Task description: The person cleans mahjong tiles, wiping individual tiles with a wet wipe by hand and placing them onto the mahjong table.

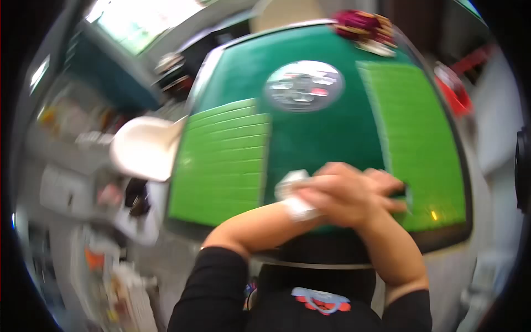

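My right hand is closed on a crumpled white tissue and presses it against my left wrist. My left forearm crosses in front of me, and my left hand reaches out to the right from beneath the right one, fingers apart. A small dark spot shows by its fingertips, too blurred to name. Both hands are over the near edge of a green-topped mahjong table. Green tiles in rows lie left of the hands, and another block of green tiles lies to the right, close to my left fingertips.
A round centre panel is set in the table. A maroon and gold cloth item lies at the far right corner. A cream chair stands at the left side, and a red container beyond the right edge.
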The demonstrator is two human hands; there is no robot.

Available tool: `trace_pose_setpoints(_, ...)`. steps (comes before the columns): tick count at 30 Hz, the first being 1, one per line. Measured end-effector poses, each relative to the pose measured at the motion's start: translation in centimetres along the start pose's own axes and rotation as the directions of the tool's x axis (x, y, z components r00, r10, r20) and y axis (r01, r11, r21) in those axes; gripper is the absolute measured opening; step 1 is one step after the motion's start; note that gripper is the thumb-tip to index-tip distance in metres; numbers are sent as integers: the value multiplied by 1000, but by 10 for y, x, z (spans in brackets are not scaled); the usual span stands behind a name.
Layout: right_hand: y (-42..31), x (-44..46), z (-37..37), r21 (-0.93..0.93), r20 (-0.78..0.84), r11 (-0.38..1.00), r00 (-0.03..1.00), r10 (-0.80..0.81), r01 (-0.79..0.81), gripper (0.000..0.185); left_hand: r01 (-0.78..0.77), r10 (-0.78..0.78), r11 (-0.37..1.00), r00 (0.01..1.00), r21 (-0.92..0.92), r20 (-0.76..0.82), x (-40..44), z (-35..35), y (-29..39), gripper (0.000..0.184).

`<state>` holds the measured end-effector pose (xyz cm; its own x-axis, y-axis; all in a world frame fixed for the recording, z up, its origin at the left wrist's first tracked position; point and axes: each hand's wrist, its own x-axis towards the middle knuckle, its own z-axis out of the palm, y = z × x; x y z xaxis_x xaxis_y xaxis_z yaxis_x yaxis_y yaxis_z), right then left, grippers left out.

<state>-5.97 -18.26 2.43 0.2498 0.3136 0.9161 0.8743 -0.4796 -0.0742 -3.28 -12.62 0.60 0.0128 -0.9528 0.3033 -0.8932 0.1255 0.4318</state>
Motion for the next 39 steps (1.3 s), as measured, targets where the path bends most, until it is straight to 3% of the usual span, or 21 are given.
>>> trace_pose_setpoints(2, 2, 9, -9, 55, -82, 995, 993, 88, -83, 24, 74, -63, 971, 996, -228, 57, -8, 6, -12, 53)
trace_pose_setpoints(3, 5, 7, -8, -18, -172, 993, 979, 108, -113, 19, 100, -88, 929, 995, -356, 50, -13, 10, -16, 57)
trace_pose_setpoints(4, 8, 7, -8, -58, -174, 988, 976, 134, -146, 18, -10, -27, 871, 997, -491, -68, -22, 25, -21, 55)
trace_pose_setpoints(6, 15, 9, -11, -143, -186, 966, 965, 186, -213, 18, -41, 70, 935, 995, -352, 69, -27, 16, -20, 51)
trace_pose_setpoints(7, 17, 9, -12, -183, -197, 952, 958, 210, -246, 18, 4, 18, 998, 941, -66, 339, -25, -1, -11, 50)
trace_pose_setpoints(13, 59, -30, -19, -128, -329, 835, 817, 473, -535, 7, 5, 4, 983, 999, 186, -47, -99, 4, 9, 50)
trace_pose_setpoints(16, 65, -35, -17, -78, -324, 814, 787, 526, -576, 10, 94, -75, 952, 994, 293, -76, -148, -25, 29, 47)
trace_pose_setpoints(18, 72, -42, -17, -78, -297, 823, 801, 520, -563, 13, 193, -178, 980, 957, 46, -227, -164, -55, 53, 42)
trace_pose_setpoints(19, 73, -45, -17, -88, -268, 820, 806, 527, -566, 14, 226, -241, 971, 926, -83, -291, -168, -72, 71, 40)
trace_pose_setpoints(21, 73, -51, -16, -106, -206, 813, 813, 545, -572, 17, -114, -186, 902, 768, -417, -613, -167, -103, 124, 34)
trace_pose_setpoints(22, 75, -54, -16, -136, -190, 800, 808, 558, -584, 18, -275, -73, 891, 697, -360, -713, -169, -109, 141, 31)
trace_pose_setpoints(24, 74, -55, -12, -120, -163, 789, 796, 583, -603, 18, -579, 219, 814, 371, -40, -903, -148, -111, 160, 23)
trace_pose_setpoints(27, 78, -65, -10, -123, -117, 788, 797, 592, -603, 19, -769, 372, 612, 75, 184, -925, -133, -120, 176, 24)
trace_pose_setpoints(31, 75, -59, -9, -165, -85, 775, 792, 605, -610, 23, -755, 388, 611, 23, 238, -922, -142, -115, 180, 23)
trace_pose_setpoints(34, 76, -59, -10, -198, -80, 766, 789, 609, -612, 23, -732, 434, 636, 79, 243, -898, -158, -116, 179, 23)
trace_pose_setpoints(39, 73, -55, -8, -185, -87, 724, 745, 662, -665, 23, -768, 364, 608, 45, 201, -930, -155, -109, 193, 23)
